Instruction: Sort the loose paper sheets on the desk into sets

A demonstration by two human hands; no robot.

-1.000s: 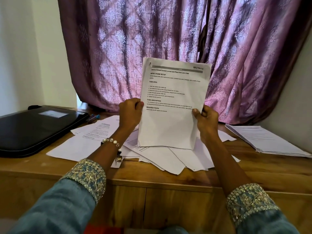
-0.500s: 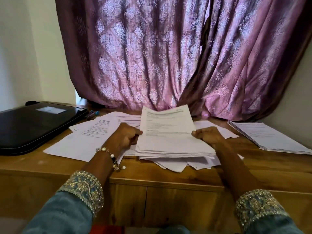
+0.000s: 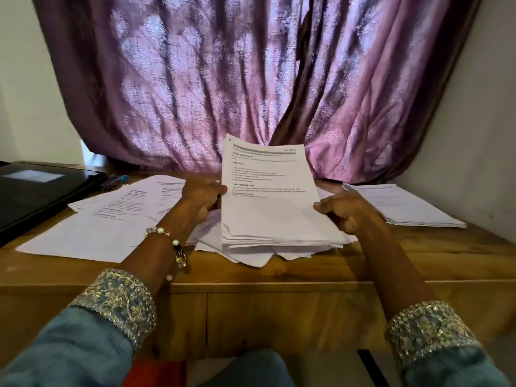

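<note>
A stack of printed white sheets (image 3: pixel 275 210) stands tilted on its lower edge at the middle of the wooden desk (image 3: pixel 418 255). My left hand (image 3: pixel 202 195) grips its left edge, thumb on the front page. My right hand (image 3: pixel 344 212) grips the right edge lower down. Under and around the stack lie loose sheets (image 3: pixel 111 219), spread out to the left and poking out in front. A separate neat pile of sheets (image 3: pixel 402 205) lies at the right of the desk.
A black flat case (image 3: pixel 36 194) lies at the desk's left end, with pens (image 3: pixel 116 180) beside it. A purple patterned curtain (image 3: pixel 251 79) hangs right behind the desk. A wall stands close on the right. The desk's front edge runs just below the loose sheets.
The stack was held upright in the air, then dropped nearly flat onto the loose sheets; now its top is tilted up again, bottom edge resting on the desk papers.
</note>
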